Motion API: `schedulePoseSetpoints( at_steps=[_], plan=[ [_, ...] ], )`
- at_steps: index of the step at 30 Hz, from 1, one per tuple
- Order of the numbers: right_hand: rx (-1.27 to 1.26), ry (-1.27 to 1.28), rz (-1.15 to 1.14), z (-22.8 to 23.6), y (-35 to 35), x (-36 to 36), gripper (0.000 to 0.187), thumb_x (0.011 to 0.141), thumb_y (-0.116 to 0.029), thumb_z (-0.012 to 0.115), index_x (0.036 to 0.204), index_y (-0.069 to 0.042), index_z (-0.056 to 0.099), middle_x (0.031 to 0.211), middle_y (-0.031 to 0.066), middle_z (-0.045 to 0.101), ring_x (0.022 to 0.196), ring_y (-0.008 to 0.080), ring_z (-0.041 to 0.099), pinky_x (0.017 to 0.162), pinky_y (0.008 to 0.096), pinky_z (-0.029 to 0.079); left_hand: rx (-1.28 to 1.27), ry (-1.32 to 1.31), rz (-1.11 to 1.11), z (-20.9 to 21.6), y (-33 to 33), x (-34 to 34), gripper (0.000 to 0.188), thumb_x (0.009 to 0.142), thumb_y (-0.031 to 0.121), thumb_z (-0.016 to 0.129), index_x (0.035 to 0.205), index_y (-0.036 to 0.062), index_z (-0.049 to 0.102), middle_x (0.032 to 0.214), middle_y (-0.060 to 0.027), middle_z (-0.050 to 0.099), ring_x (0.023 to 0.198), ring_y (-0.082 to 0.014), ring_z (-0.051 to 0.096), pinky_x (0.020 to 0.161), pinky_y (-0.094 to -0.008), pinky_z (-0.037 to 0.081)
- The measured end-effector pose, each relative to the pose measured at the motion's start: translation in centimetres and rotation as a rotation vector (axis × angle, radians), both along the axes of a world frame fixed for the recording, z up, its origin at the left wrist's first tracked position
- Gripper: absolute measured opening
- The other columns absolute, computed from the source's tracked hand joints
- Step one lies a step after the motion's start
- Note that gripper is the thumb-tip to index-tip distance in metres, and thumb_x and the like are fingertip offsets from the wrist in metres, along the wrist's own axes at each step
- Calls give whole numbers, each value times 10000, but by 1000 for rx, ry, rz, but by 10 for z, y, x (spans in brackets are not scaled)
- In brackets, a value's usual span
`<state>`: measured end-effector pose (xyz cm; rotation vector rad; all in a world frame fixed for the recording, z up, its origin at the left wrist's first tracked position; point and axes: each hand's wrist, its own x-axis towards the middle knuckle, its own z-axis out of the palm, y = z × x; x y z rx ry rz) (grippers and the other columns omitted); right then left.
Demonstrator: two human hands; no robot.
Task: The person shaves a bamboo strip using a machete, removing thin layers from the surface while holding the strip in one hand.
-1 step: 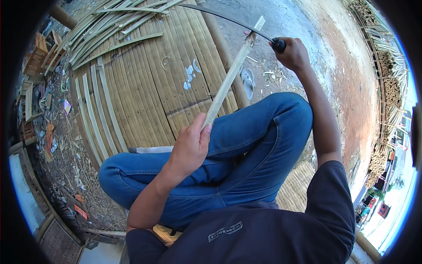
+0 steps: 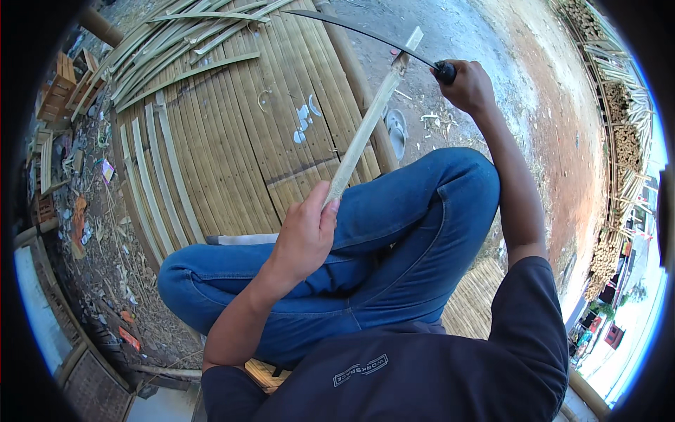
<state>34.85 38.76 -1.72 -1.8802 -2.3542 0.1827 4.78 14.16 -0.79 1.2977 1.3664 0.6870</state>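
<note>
Over the folded legs [image 2: 415,204] in blue jeans, the left hand [image 2: 304,235] clasps the near end of a pale bamboo strip [image 2: 364,133], thumb and fingers pressed on it. Left, loose strips [image 2: 176,163] lie on the slatted platform [image 2: 232,133]; the held one slants forward and right past its edge, beyond a sandal [image 2: 397,130]. The right hand [image 2: 470,88] curls its fingers round a long knife's [image 2: 365,31] black handle; the blade crosses the strip's far end, touching or not being hard to tell. Farther left sits a pile of strips [image 2: 176,42]
</note>
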Motion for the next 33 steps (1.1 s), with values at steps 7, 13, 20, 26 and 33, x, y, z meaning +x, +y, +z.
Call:
schedulePoseSetpoints(
  at_steps=[7, 13, 20, 26, 33],
  plan=[
    [12, -78, 2, -1, 8, 6, 159, 730, -210, 655, 847, -156, 747, 770, 161, 706, 747, 369, 686, 722, 469, 565, -46, -6, -7, -2, -1, 3, 143, 1018, 123, 484, 1024, -3, 552, 643, -94, 535, 573, -172, 549, 563, -339, 441],
    [59, -142, -51, 7, 13, 22, 181, 730, -218, 649, 872, -184, 756, 783, 158, 709, 779, 363, 689, 742, 460, 563, -6, 47, -25, -1, 4, 4, 139, 1020, 122, 482, 1000, -5, 532, 645, -109, 541, 569, -204, 555, 570, -356, 444],
    [110, -244, -469, 10, 35, 68, 336, 830, -356, 629, 1045, -118, 731, 1007, 214, 711, 969, 393, 683, 855, 469, 546, 73, 52, -98, 0, -12, -2, 134, 1011, 113, 485, 1023, -19, 511, 672, -174, 556, 591, -344, 572, 581, -413, 439],
    [144, -188, -742, 30, 29, 208, 506, 828, -484, 683, 997, -9, 725, 1025, 261, 703, 1025, 385, 673, 900, 460, 514, 52, 102, 9, 2, 1, -12, 140, 1010, 105, 480, 1073, -13, 523, 675, -187, 543, 596, -361, 567, 579, -423, 434],
    [133, 46, -308, 53, -9, 93, 449, 845, -477, 704, 893, -31, 724, 782, 210, 702, 787, 363, 701, 728, 440, 531, -15, -103, -48, -8, -1, -9, 180, 1053, 200, 458, 1060, 33, 523, 648, -1, 455, 526, -102, 452, 502, -301, 390]
  ],
)
